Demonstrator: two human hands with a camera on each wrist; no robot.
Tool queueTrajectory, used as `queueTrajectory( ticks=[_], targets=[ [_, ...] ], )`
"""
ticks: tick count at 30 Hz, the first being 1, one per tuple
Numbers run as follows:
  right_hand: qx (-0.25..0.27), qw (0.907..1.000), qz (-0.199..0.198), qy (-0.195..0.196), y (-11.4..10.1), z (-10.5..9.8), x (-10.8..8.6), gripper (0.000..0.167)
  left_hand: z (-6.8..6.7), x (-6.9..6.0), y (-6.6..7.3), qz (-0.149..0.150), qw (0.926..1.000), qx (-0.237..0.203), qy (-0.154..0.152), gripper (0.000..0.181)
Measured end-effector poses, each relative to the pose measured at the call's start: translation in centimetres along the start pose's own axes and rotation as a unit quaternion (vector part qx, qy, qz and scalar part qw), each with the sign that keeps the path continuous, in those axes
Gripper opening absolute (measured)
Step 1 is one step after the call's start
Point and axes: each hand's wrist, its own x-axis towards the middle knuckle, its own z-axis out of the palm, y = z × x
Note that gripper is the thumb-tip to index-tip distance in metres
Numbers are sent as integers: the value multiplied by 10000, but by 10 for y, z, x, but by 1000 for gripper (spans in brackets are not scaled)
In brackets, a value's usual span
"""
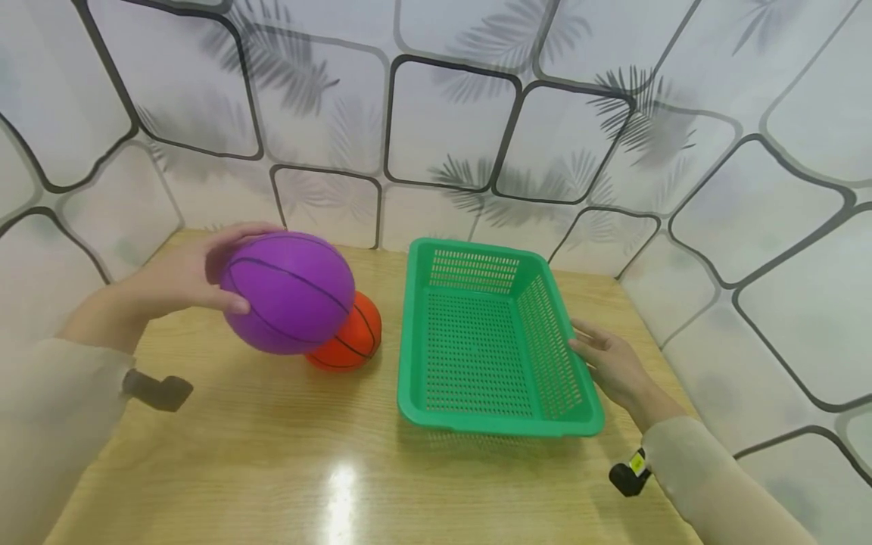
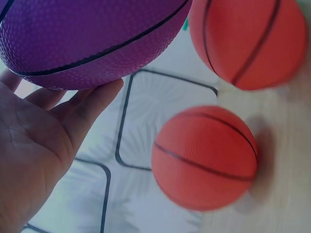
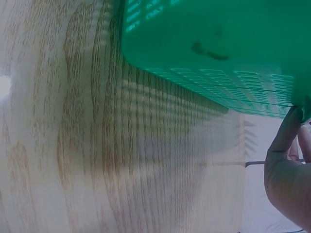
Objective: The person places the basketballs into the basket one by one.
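Observation:
My left hand (image 1: pixel 197 269) grips a purple ball (image 1: pixel 293 291) with black lines, holding it above the table. The left wrist view shows the fingers under the purple ball (image 2: pixel 92 39). One orange-red ball (image 1: pixel 357 333) sits partly behind it in the head view. In the left wrist view there are two, a nearer orange ball (image 2: pixel 204 158) and another orange ball (image 2: pixel 250 39); the purple one hides the second from the head view. My right hand (image 1: pixel 613 367) holds the right rim of a green perforated plastic basket (image 1: pixel 500 428), which has nothing in it.
A wood-grain table (image 1: pixel 272 454) lies beneath everything. Patterned wall covering (image 1: pixel 450 121) with dark outlines and leaf prints rises behind it and along both sides, close to the right hand. Light glares off the table's front middle.

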Motion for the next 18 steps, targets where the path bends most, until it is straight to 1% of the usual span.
queueTrajectory(
  ticks=[2,3,5,7,13,18],
  targets=[
    [13,10000,-13,2,1,0,0,67,3,10,5,-357,9993,145,25,90],
    [13,10000,-14,2,1,0,1,67,5,16,7,-485,9987,164,56,90],
    [10,10000,-21,3,1,-1,1,67,8,28,10,-682,9975,157,92,89],
    [10,10000,-18,11,2,-1,1,67,12,42,12,-814,9965,115,151,88],
    [-61,10000,-26,-1,1,-2,1,68,28,80,14,-812,9960,189,314,85],
    [-23,10000,-3,-6,1,-2,0,68,42,105,15,-869,9952,363,262,83]
  ],
)
